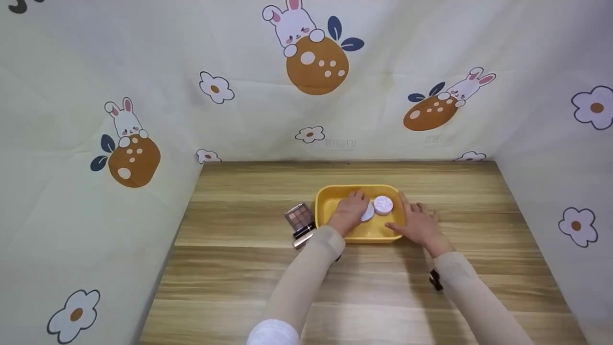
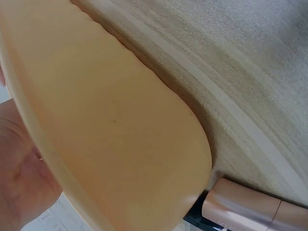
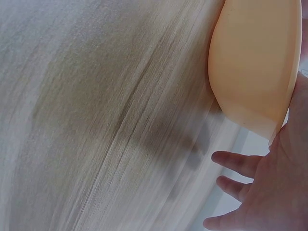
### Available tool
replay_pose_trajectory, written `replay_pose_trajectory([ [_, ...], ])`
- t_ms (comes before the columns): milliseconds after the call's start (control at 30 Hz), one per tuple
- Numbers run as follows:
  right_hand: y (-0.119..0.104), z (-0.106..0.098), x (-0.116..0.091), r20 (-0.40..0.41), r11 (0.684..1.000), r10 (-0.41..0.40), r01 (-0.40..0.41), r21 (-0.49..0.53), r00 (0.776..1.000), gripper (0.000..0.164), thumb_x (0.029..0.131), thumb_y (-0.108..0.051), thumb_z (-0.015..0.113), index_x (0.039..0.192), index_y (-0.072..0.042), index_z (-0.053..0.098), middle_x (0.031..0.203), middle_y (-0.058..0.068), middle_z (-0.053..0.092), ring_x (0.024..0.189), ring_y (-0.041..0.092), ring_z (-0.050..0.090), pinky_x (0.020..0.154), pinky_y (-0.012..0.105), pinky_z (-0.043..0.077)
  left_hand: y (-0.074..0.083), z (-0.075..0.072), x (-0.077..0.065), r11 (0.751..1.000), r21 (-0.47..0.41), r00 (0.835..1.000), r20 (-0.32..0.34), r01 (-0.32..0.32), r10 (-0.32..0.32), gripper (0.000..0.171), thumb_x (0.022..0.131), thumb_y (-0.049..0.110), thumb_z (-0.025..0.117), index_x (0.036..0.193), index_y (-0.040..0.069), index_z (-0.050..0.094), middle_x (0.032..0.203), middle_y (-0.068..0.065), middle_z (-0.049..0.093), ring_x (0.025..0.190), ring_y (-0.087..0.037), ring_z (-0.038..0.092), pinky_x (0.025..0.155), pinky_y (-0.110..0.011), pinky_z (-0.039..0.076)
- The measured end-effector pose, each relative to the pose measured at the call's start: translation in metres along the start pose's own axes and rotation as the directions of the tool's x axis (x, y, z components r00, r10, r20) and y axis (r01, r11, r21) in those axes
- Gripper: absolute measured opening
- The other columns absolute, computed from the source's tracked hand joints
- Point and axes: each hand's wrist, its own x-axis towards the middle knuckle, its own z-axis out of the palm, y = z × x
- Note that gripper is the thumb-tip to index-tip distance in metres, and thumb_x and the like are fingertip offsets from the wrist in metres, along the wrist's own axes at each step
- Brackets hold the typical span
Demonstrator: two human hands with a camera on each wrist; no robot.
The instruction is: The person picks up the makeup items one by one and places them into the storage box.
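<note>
A yellow plastic tub (image 1: 323, 191) stands on the wooden table. My left hand (image 1: 351, 211) reaches down into it, fingers at a round white case (image 1: 368, 212) and partly covering it. Beside that case, a second round case with a flower-like pattern on its lid (image 1: 383, 205) lies in the tub. My right hand (image 1: 421, 225) rests at the tub's right rim, thumb over the inside and the other fingers spread outside. In the left wrist view the tub's wall (image 2: 115, 120) hides my left fingertips. The right wrist view shows straight fingers (image 3: 236, 163) past the tub's corner.
Left of the tub lie an eyeshadow palette (image 1: 299, 217), a black tube (image 1: 303, 231) and a rose-gold tube (image 2: 245, 204), close against its wall. A patterned cloth (image 1: 383, 129) hangs behind the table and along both sides.
</note>
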Motion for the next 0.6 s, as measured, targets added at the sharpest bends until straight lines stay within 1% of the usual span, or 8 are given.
replay_pose_trajectory([
  [200, 0.0015, 0.0004, 0.0012, 0.009, 1.000, 0.005, -0.005, -0.001, 1.000, 0.105, 0.090, -0.066, 0.056, 0.161, -0.012, 0.000, 0.149, 0.035, 0.040, 0.141, 0.059, 0.028, 0.107, 0.084, 0.013, 0.0029, -0.0004, 0.0022, 1.000, -0.014, 1.000, 0.002, 0.018, -0.018, 0.042, 0.100, 0.003, 0.049, 0.141, 0.014, 0.051, 0.145, -0.005, 0.046, 0.130, -0.021, 0.049, 0.101, -0.032, 0.052],
  [367, 0.0001, -0.0013, 0.0026, 0.020, 1.000, 0.012, -0.012, 0.007, 1.000, 0.106, 0.090, -0.066, 0.056, 0.161, -0.013, -0.002, 0.150, 0.036, 0.038, 0.141, 0.059, 0.027, 0.107, 0.084, 0.012, 0.0040, -0.0011, 0.0021, 1.000, 0.002, 0.999, -0.018, 0.029, -0.029, 0.042, 0.101, 0.002, 0.045, 0.141, 0.014, 0.050, 0.146, -0.005, 0.045, 0.128, -0.021, 0.049, 0.100, -0.031, 0.052],
  [467, 0.0000, -0.0014, 0.0028, 0.029, 1.000, 0.015, -0.015, 0.013, 0.999, 0.106, 0.090, -0.065, 0.056, 0.161, -0.013, -0.003, 0.150, 0.036, 0.037, 0.141, 0.060, 0.026, 0.107, 0.084, 0.011, 0.0046, 0.0003, 0.0002, 1.000, 0.013, 0.999, -0.034, 0.024, -0.023, 0.040, 0.101, 0.004, 0.047, 0.141, 0.012, 0.050, 0.146, -0.006, 0.045, 0.127, -0.021, 0.050, 0.098, -0.030, 0.053],
  [600, -0.0001, -0.0002, 0.0022, 0.037, 1.000, 0.019, -0.019, 0.012, 0.999, 0.106, 0.090, -0.065, 0.056, 0.160, -0.013, -0.003, 0.150, 0.036, 0.038, 0.141, 0.060, 0.026, 0.107, 0.084, 0.011, 0.0032, 0.0020, -0.0037, 1.000, -0.001, 0.999, -0.042, 0.011, -0.011, 0.041, 0.097, 0.005, 0.056, 0.138, 0.011, 0.052, 0.142, -0.007, 0.047, 0.124, -0.021, 0.051, 0.095, -0.030, 0.054],
])
